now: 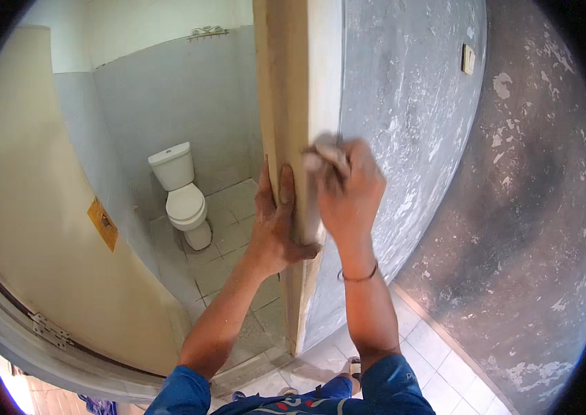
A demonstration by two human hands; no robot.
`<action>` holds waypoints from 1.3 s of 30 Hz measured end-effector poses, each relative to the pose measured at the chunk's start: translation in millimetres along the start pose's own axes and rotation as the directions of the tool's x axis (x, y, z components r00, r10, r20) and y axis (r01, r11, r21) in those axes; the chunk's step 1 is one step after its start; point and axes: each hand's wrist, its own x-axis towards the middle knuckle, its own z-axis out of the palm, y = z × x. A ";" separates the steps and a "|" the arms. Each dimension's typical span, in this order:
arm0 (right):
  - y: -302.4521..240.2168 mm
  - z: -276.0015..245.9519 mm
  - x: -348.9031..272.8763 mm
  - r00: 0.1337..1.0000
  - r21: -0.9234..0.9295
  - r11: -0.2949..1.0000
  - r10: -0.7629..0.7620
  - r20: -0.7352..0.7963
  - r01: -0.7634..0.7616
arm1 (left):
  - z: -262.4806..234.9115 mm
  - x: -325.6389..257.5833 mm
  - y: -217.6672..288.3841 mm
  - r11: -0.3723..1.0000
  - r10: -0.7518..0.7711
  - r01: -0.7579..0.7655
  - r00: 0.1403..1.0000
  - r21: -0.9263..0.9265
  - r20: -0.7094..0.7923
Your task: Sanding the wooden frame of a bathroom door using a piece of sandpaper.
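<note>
- At nine o'clock of my hands, the white toilet (181, 194) stands on the tiled floor (234, 207) beyond the open door (37, 228).
- My left hand (273, 228) wraps the wooden door frame (291, 90), fingers flat on its left face, thumb hooked round the edge.
- At three o'clock of it, my right hand (345, 187) pinches a pale scrap of sandpaper (320, 155) against the frame's front, fingers curled shut.
- The grey wall (410, 124) lies further right.

Upright bare wooden door frame (293, 104)
</note>
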 end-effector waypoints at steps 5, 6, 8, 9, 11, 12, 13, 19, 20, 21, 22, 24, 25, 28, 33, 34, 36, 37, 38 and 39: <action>3.0 1.2 -9.7 0.992 -0.028 0.992 0.123 0.021 -0.122 | -1.7 -0.9 0.0 0.999 -0.032 0.032 0.999 0.002 0.012; 0.9 -0.3 -21.9 0.992 -0.023 0.992 0.127 0.017 -0.127 | -3.4 -2.1 -1.6 1.000 0.010 -0.010 1.000 -0.006 -0.018; -4.9 -5.9 -36.5 0.955 0.038 0.958 0.281 0.092 -0.285 | -4.5 -2.4 -0.1 1.000 0.019 -0.019 0.999 0.013 -0.027; -2.5 -2.4 -31.4 0.986 0.041 0.986 0.165 -0.011 -0.164 | -5.4 -2.9 0.5 0.999 0.029 -0.028 0.999 0.027 -0.038; -6.8 -6.3 -9.6 0.987 0.019 0.987 0.162 -0.019 -0.161 | -3.7 0.2 5.1 0.999 0.028 -0.029 0.999 -0.013 -0.032; -6.1 -8.1 0.2 0.987 0.005 0.988 0.157 -0.022 -0.157 | -0.8 1.9 7.2 0.999 0.023 -0.024 0.999 -0.048 -0.032; -5.5 -6.0 7.6 0.979 -0.032 0.978 0.206 -0.005 -0.206 | -1.3 2.2 8.2 0.999 0.024 -0.026 0.999 -0.047 -0.029; -10.3 1.6 -26.6 0.978 0.032 0.978 0.206 0.005 -0.206 | -2.3 -1.0 -0.1 0.992 -0.037 0.036 0.999 0.118 0.009; -11.4 0.8 -28.0 0.968 0.086 0.964 0.251 0.006 -0.251 | -1.0 -0.1 -1.1 0.990 -0.045 0.041 0.999 0.134 0.021; -8.5 1.2 -21.0 0.967 0.084 0.964 0.254 0.008 -0.254 | -0.3 -0.1 -1.6 0.988 -0.052 0.047 0.998 0.149 0.032; -4.0 1.1 -2.9 0.986 0.035 0.985 0.169 -0.005 -0.169 | 0.3 0.9 -0.5 0.988 -0.052 0.047 0.998 0.149 0.032; -4.2 -2.8 7.9 0.996 -0.018 0.996 0.086 -0.010 -0.086 | -0.1 0.8 2.8 0.999 -0.011 0.011 1.000 0.040 -0.004; -7.1 -2.2 6.8 0.992 -0.003 0.992 0.124 0.005 -0.124 | -1.5 0.1 2.3 0.999 -0.012 0.012 1.000 0.043 -0.005; -11.3 0.4 -17.7 0.984 0.013 0.985 0.173 0.047 -0.173 | -4.1 -3.0 -2.8 1.000 -0.027 0.027 1.000 -0.002 0.012; -14.3 -1.8 -4.8 0.976 0.047 0.977 0.205 0.072 -0.208 | -1.3 5.8 0.3 0.965 -0.047 0.009 0.989 0.262 0.140; -15.3 -1.4 -0.2 0.964 0.114 0.959 0.250 0.091 -0.260 | -1.2 5.8 2.0 0.966 -0.047 0.009 0.989 0.260 0.140; -16.1 -4.1 -6.6 0.964 0.090 0.962 0.251 0.091 -0.259 | 0.3 6.1 5.1 0.956 -0.102 0.069 0.990 0.286 0.100; -17.5 -2.8 -10.7 0.964 0.074 0.964 0.250 0.090 -0.257 | -1.5 5.1 3.4 0.955 -0.100 0.068 0.990 0.289 0.097; -16.8 -0.2 -16.7 0.965 0.077 0.964 0.247 0.089 -0.254 | -2.7 2.9 1.1 0.981 -0.082 0.066 0.993 0.184 0.081; -14.4 3.1 -23.8 0.954 0.160 0.941 0.289 0.078 -0.299 | -4.5 1.8 -1.0 0.995 -0.066 0.061 0.996 0.076 0.063</action>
